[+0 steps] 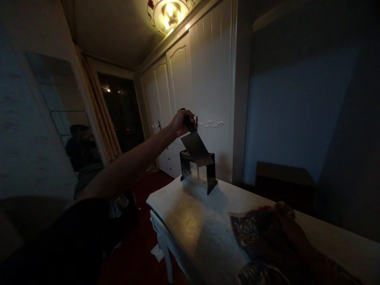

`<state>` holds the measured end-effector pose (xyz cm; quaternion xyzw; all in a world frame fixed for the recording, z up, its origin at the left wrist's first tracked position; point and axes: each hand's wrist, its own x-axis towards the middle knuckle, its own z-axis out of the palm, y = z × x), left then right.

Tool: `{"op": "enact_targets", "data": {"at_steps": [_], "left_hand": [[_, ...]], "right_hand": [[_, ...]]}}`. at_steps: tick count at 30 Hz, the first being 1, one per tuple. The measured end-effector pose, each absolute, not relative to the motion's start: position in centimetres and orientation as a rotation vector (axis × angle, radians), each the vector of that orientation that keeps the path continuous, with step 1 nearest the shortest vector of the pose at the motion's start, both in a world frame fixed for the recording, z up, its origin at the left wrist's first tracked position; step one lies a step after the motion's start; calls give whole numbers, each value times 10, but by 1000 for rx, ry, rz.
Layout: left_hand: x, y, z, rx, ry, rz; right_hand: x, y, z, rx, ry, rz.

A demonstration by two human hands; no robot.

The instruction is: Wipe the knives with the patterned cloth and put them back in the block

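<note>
My left hand [181, 122] reaches far out and is wrapped round the black handle of a cleaver [197, 149]. The broad metal blade slants down and to the right, in front of and above a black-sided knife block [211, 174] with clear or shiny panels. Whether the blade touches the block I cannot tell. The knife block stands upright near the far end of a white table [204, 225]. At the lower right, in shadow, my right hand [286, 221] is closed on a dark patterned cloth [247, 231], part of which lies over the tabletop.
White wardrobe doors [208, 79] rise behind the table. A dark brown cabinet [282, 174] stands beyond its right side. Under the table's left edge are a curved white leg [166, 253] and a red carpet [130, 253] with a white scrap [157, 252] on it.
</note>
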<state>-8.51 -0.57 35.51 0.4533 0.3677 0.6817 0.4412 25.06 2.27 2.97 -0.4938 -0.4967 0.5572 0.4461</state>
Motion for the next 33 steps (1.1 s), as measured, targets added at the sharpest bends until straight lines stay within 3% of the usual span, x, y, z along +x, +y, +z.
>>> {"op": "enact_targets", "data": {"at_steps": [8,23,33], "left_hand": [[-78,22,388,1228,1033,1687],[-59,59,382,1111,1003,1754],[-61,64,380,1118,1012,1733]], "right_hand": [[247,13,49,-1495,-1145,1359],[242,13,42,-1198,-1035,1580],[238,4,61,-1361,-1063,1498]]}}
